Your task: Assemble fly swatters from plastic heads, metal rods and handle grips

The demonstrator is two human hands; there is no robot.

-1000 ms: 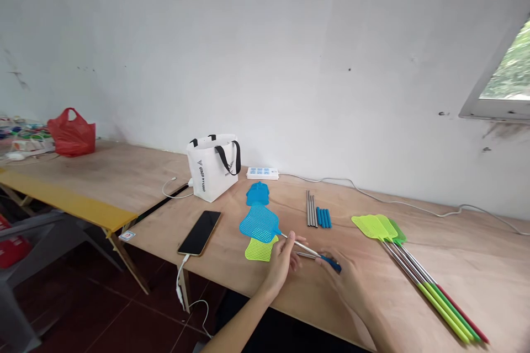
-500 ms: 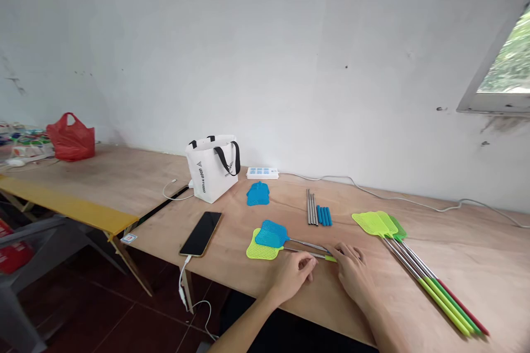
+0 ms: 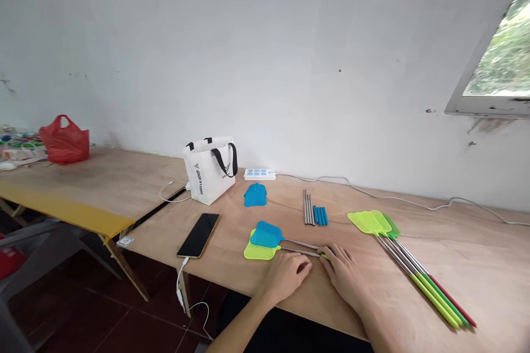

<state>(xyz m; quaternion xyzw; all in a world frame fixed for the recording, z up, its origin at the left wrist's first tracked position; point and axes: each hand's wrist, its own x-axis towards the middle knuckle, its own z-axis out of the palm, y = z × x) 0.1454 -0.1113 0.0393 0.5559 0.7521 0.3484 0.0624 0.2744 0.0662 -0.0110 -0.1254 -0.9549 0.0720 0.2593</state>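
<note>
A blue fly swatter (image 3: 266, 233) lies partly over a yellow-green fly swatter (image 3: 259, 252) on the wooden table, their metal shafts pointing right. My right hand (image 3: 343, 274) is closed over the handle ends of both, with its thumb by the yellow-green handle; the blue handle is mostly hidden under the fingers. Beside the yellow-green swatter's shaft, my left hand (image 3: 286, 273) rests with curled fingers and nothing visible in them. Behind are loose blue swatter heads (image 3: 255, 195), several metal rods (image 3: 308, 208) and several short blue grips (image 3: 320, 216).
On the right lie several fly swatters (image 3: 368, 223) with green, yellow-green and red handles. A phone (image 3: 199, 235) on a cable, a white tote bag (image 3: 209, 174) and a power strip (image 3: 259, 174) stand left and back. A red plastic bag (image 3: 66, 142) sits on the far-left table.
My right hand has closed further over the swatter handles, covering more of the yellow-green one. My left hand has turned slightly, its fingers lower. The view has shifted a little to the right.
</note>
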